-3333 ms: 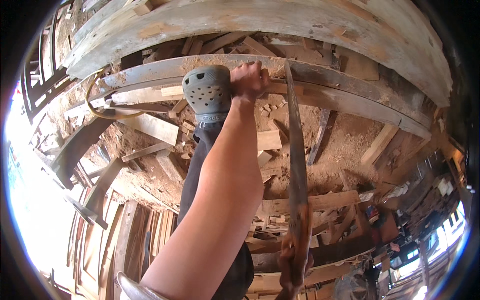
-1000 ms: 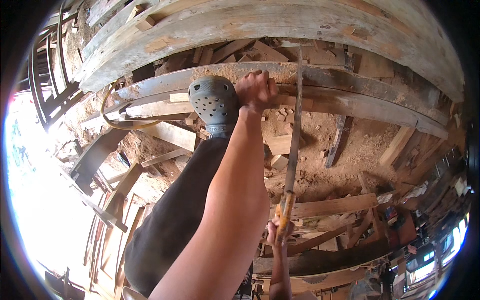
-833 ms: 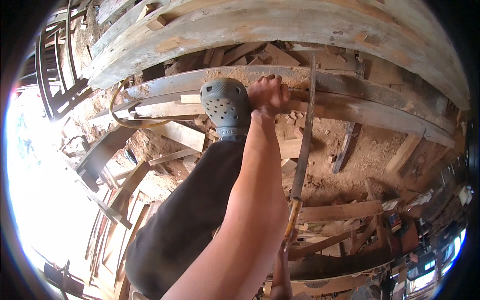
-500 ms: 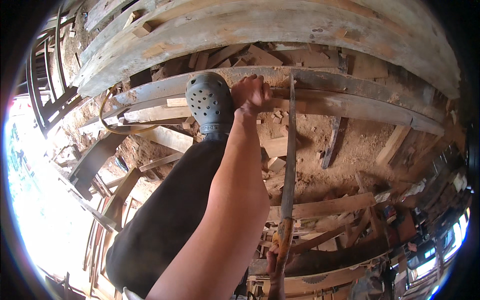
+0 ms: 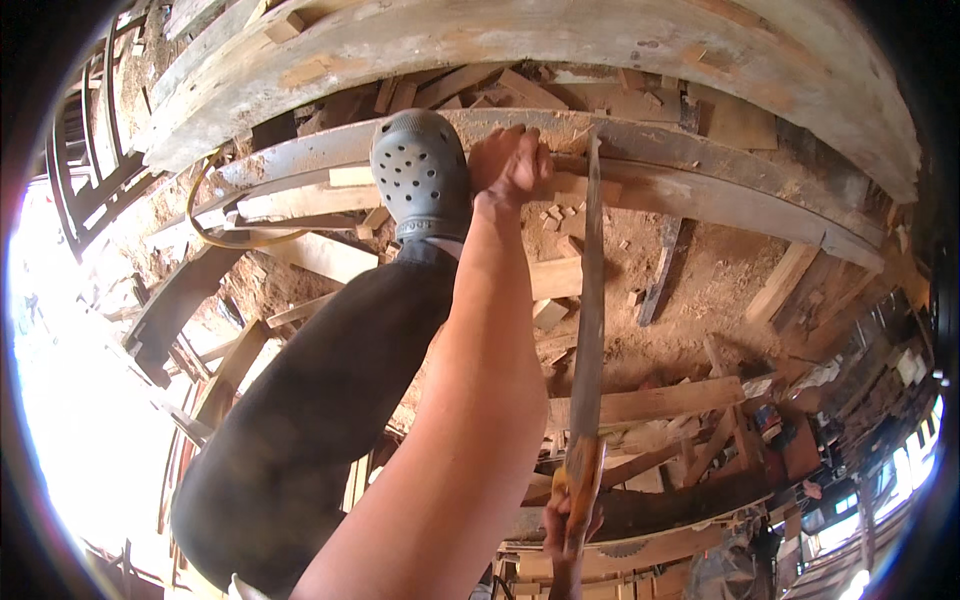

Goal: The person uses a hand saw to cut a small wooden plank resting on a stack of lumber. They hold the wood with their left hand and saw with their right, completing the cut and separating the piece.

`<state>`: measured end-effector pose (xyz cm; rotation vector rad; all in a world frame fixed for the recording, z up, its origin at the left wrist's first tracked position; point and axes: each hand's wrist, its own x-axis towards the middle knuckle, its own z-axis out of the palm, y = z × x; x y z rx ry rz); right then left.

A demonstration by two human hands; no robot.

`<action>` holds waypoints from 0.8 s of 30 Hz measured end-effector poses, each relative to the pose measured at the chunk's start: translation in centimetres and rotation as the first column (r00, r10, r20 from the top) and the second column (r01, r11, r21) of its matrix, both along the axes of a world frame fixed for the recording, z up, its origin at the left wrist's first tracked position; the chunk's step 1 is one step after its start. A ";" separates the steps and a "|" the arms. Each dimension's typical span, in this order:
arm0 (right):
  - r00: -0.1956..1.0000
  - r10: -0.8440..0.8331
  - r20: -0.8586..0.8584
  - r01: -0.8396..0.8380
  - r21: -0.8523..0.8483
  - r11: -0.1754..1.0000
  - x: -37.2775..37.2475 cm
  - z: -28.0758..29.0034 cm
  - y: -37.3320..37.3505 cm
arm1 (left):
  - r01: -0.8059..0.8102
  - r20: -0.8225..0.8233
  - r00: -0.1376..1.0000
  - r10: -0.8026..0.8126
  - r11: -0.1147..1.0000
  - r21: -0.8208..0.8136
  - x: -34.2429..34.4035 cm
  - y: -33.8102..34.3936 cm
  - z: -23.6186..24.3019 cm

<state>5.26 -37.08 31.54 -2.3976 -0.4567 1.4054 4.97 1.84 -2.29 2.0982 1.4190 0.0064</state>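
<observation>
A long wooden board [image 5: 710, 160] with sawdust on it crosses the view. My left hand [image 5: 510, 165] is closed on it, fingers curled, beside my foot in a grey clog [image 5: 418, 175] that stands on the same board. To the right of that hand, a handsaw [image 5: 590, 320] points away from me, its far end at the board. My right hand [image 5: 568, 525], low in the view, wraps around the saw's yellow-brown handle [image 5: 583, 480]. The exact contact between blade and wood is too small to make out.
Large pale timbers [image 5: 560, 45] lie beyond the board. Wood offcuts [image 5: 555, 280] and sawdust cover the ground below it. A yellow hose or band [image 5: 195, 210] loops at left. Another plank [image 5: 660, 400] lies nearer, with clutter at right.
The view has shifted slightly, so the board and clog sit higher. The saw's handle has drawn a little nearer to me, relative to the board. My left hand keeps its hold.
</observation>
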 end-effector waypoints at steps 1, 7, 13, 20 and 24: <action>0.986 0.161 0.053 -0.161 0.003 0.987 0.2 -0.6 0.8 | -0.024 -0.031 0.999 0.024 0.999 0.022 0.2 0.0 -0.1; 0.983 0.141 0.120 -0.164 0.206 0.965 -1.9 -2.5 4.9 | -0.043 -0.082 0.996 0.038 0.997 -0.062 0.3 0.7 0.6; 0.905 -0.418 -0.080 0.424 0.081 0.902 -1.7 -0.9 4.7 | -0.007 -0.057 0.998 -0.003 0.984 -0.180 0.3 1.1 0.5; 0.971 -0.191 0.142 0.187 0.041 0.981 0.9 0.1 2.7 | -0.075 -0.039 0.996 0.074 0.996 -0.037 0.8 1.4 -2.0; 0.961 -0.268 0.070 0.264 0.055 0.963 0.7 2.2 2.8 | -0.125 0.130 0.985 0.114 0.990 0.072 0.7 0.6 -2.3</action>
